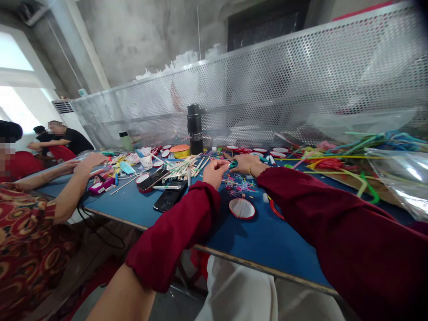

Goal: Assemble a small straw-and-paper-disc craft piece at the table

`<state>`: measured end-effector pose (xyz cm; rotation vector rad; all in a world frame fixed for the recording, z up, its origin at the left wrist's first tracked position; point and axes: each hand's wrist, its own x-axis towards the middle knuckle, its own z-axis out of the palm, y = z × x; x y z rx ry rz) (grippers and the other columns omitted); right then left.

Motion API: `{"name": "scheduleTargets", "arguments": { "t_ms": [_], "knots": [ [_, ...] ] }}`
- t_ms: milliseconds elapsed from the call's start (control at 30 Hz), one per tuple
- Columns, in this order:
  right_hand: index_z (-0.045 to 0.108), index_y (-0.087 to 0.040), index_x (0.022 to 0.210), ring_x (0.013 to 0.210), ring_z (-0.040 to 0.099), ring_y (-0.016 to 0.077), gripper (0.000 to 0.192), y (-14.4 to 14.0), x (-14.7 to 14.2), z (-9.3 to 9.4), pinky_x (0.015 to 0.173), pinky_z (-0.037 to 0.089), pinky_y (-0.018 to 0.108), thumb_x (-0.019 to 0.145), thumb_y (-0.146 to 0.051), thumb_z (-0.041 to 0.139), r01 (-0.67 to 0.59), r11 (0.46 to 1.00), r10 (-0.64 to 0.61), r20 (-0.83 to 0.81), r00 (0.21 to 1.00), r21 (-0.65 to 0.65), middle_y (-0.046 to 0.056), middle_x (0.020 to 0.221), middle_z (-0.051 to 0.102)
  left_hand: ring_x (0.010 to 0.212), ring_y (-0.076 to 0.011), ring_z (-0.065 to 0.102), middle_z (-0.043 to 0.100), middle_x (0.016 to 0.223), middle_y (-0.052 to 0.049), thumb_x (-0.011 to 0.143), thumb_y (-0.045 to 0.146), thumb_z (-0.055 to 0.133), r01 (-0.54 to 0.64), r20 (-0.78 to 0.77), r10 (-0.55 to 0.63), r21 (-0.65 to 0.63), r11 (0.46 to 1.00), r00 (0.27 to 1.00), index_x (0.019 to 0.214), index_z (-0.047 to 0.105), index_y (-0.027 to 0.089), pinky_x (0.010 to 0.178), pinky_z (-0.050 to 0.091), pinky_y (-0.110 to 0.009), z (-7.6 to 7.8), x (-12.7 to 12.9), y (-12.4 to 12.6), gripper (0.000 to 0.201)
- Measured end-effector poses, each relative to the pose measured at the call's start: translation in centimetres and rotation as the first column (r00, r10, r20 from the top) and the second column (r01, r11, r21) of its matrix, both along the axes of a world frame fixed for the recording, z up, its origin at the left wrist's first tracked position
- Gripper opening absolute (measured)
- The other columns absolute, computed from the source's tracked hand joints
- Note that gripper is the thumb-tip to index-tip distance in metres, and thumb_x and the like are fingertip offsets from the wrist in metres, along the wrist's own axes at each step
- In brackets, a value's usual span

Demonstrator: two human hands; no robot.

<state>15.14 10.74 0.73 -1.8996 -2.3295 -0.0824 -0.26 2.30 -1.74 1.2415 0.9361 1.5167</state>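
Both hands meet over a small green piece at the table's centre.

Left hand point(215, 171) pinches thumb to fingertips, closed at the green piece point(233, 164); right hand point(245, 163), at its 3 o'clock, curls fingers on the same piece, presumably to steady it; whether either fully clamps it, cannot tell; one red-rimmed disc point(242, 208) lies at 6 o'clock; two phones point(169, 199) at 8 o'clock; one black flask point(195, 129) at 11 o'clock on the blue table point(267, 240).
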Motion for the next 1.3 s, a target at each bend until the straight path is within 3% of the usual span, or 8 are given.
{"name": "scheduleTargets", "arguments": {
  "t_ms": [200, 367, 467, 567, 733, 933, 1100, 1300],
  "knots": [
    [0.073, -0.024, 0.126, 0.122, 0.063, 0.0316, 0.041, -1.9, 1.0, 1.7, 0.102, 0.046, 0.044, 0.092, -0.046, 0.063, -0.036, 0.992, 0.057, -0.165, 0.985, 0.123, 0.01, 0.132, 0.072, 0.056, -0.0076, 0.044, 0.059, 0.065, 0.004, 0.076, 0.019, 0.079, 0.079, -0.015, -0.08, -0.034, 0.996, 0.997, 0.088, 0.071, 0.016, 0.058, 0.034, -0.024, -0.3, 0.1, 0.2, 0.014],
    [0.078, -0.022, 0.117, 0.108, 0.069, 0.0242, 0.034, -8.5, 2.8, 2.6, 0.1, 0.05, 0.036, 0.094, -0.034, 0.056, -0.201, 0.935, 0.313, -0.413, 0.855, 0.292, 0.006, 0.119, 0.077, 0.065, -0.0111, 0.06, 0.072, 0.077, -0.003, 0.072, 0.023, 0.086, 0.165, 0.036, -0.163, -0.073, 0.984, 0.986, 0.091, 0.067, 0.015, 0.057, 0.034, -0.023, -0.2, 0.6, -0.6, 0.028],
    [0.077, -0.021, 0.116, 0.108, 0.07, 0.0235, 0.032, -12.3, 3.3, 2.1, 0.097, 0.052, 0.036, 0.092, -0.03, 0.057, -0.225, 0.922, 0.368, -0.527, 0.766, 0.315, 0.006, 0.117, 0.078, 0.067, -0.0127, 0.064, 0.074, 0.078, -0.004, 0.071, 0.026, 0.087, 0.246, 0.012, -0.246, -0.073, 0.966, 0.969, 0.094, 0.065, 0.016, 0.057, 0.035, -0.023, -0.1, 0.9, -1.2, 0.034],
    [0.078, -0.023, 0.11, 0.097, 0.072, 0.0216, 0.028, -14.0, 3.3, 1.4, 0.09, 0.055, 0.035, 0.09, -0.03, 0.059, -0.213, 0.946, 0.322, -0.634, 0.703, 0.244, 0.005, 0.108, 0.079, 0.065, -0.0127, 0.064, 0.074, 0.075, -0.003, 0.071, 0.029, 0.087, 0.289, -0.035, -0.292, -0.055, 0.956, 0.956, 0.096, 0.064, 0.016, 0.057, 0.035, -0.023, 0.0, 1.0, -1.7, 0.036],
    [0.075, -0.022, 0.092, 0.087, 0.072, 0.0212, 0.018, -13.6, 3.4, 0.4, 0.083, 0.055, 0.035, 0.085, -0.035, 0.065, -0.252, 0.946, 0.311, -0.783, 0.538, 0.203, 0.004, 0.092, 0.079, 0.064, -0.012, 0.061, 0.072, 0.074, -0.002, 0.067, 0.035, 0.09, 0.331, -0.072, -0.335, -0.062, 0.942, 0.939, 0.095, 0.064, 0.016, 0.057, 0.034, -0.023, 0.2, 0.9, -2.0, 0.044],
    [0.07, -0.022, 0.084, 0.073, 0.06, 0.0174, 0.032, -13.6, 3.7, -0.6, 0.071, 0.051, 0.032, 0.08, -0.054, 0.073, -0.19, 0.963, 0.253, -0.878, 0.407, 0.19, 0.003, 0.078, 0.07, 0.072, -0.0127, 0.061, 0.071, 0.08, -0.002, 0.071, 0.039, 0.087, 0.361, -0.086, -0.362, -0.031, 0.932, 0.928, 0.096, 0.072, 0.017, 0.062, 0.038, -0.024, 0.8, 0.9, -2.7, 0.036],
    [0.066, -0.021, 0.081, 0.067, 0.056, 0.014, 0.042, -14.5, 3.2, -0.8, 0.067, 0.052, 0.03, 0.074, -0.059, 0.081, -0.27, 0.962, 0.087, -0.987, 0.137, 0.047, 0.001, 0.071, 0.063, 0.063, -0.0084, 0.052, 0.07, 0.082, -0.002, 0.072, 0.041, 0.086, 0.389, -0.09, -0.387, 0.004, 0.921, 0.918, 0.099, 0.079, 0.02, 0.058, 0.036, -0.024, 0.6, 1.0, -2.8, 0.035],
    [0.063, -0.022, 0.076, 0.067, 0.057, 0.0132, 0.041, -14.8, 3.0, -0.9, 0.067, 0.058, 0.029, 0.068, -0.053, 0.089, -0.336, 0.942, -0.031, -0.999, -0.028, -0.02, 0.0, 0.071, 0.062, 0.061, -0.0087, 0.048, 0.069, 0.075, -0.002, 0.074, 0.033, 0.085, 0.334, -0.187, -0.314, 0.091, 0.938, 0.931, 0.094, 0.082, 0.019, 0.057, 0.036, -0.025, 0.7, 1.0, -2.9, 0.024]
  ]
}}
